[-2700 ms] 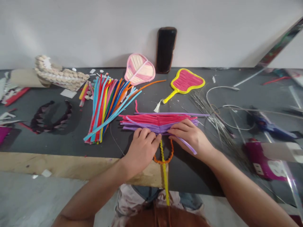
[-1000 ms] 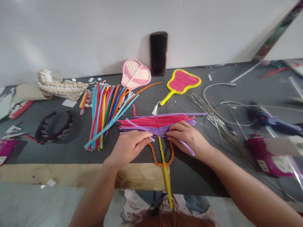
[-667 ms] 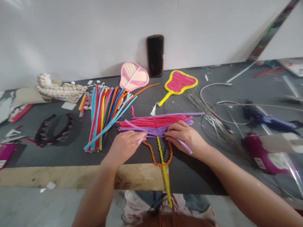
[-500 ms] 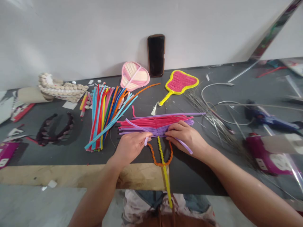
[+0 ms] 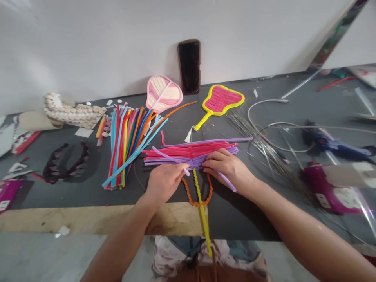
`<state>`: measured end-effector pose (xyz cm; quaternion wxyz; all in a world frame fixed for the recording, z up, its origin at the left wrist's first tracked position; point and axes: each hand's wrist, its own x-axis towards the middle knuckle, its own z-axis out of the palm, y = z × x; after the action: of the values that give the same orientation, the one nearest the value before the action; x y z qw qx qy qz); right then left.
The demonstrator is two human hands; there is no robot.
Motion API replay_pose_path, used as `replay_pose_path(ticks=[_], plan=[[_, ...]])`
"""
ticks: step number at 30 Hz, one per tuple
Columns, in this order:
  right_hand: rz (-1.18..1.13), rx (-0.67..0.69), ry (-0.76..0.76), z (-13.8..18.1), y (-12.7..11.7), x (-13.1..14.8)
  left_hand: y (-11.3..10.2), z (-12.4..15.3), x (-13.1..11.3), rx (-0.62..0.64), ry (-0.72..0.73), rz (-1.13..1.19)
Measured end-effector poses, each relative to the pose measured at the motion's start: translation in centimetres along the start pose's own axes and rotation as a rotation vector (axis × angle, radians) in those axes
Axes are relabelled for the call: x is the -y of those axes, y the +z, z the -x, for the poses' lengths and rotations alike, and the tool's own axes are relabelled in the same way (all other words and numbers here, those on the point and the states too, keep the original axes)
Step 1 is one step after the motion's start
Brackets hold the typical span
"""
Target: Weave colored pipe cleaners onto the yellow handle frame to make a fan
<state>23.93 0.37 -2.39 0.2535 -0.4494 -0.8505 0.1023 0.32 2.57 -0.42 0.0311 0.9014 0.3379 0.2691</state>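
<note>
From the head view, my left hand (image 5: 164, 182) is pinched nearly closed, thumb against fingers, gripping a lilac stem (image 5: 166, 154) whose short end pokes out past my fingertips. My right hand (image 5: 227, 168) has its fingers bent and close together on the right half of the row of stems, and a purple end (image 5: 226, 182) sticks out from between thumb and fingers, slanting back towards me.

The pink and purple row (image 5: 182, 150) lies crosswise on the table (image 5: 237, 219) straight in front of me, pink on the far side, purple on the near side. A yellow stem (image 5: 205, 227), twisted in its upper part, runs from the middle of the row towards my lap, and an orange twisted loop (image 5: 193, 202) crosses it just below my hands.

To the left sits a multicoloured bundle (image 5: 122, 145). Beyond the row are a yellow-edged fan (image 5: 223, 100) and a phone (image 5: 189, 64) propped on the wall (image 5: 117, 43).
</note>
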Motion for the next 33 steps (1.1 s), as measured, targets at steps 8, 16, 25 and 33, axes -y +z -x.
replay_pose_path(ticks=[8, 16, 25, 33], plan=[[-0.013, 0.003, 0.012, 0.1, 0.0, -0.1, 1.0, 0.8, 0.8, 0.048, 0.061, 0.017], [-0.015, 0.045, 0.041, 0.0, 0.0, 0.0, 0.5, 0.1, -0.7, -0.096, 0.076, -0.343], [0.032, 0.045, 0.078, -0.2, 0.1, 0.3, 1.4, 0.0, -0.4, 0.033, -0.019, -0.279], [-0.061, 0.007, 0.061, 0.1, 0.2, -0.2, 1.2, 0.0, 0.3, 0.098, -0.054, -0.172]])
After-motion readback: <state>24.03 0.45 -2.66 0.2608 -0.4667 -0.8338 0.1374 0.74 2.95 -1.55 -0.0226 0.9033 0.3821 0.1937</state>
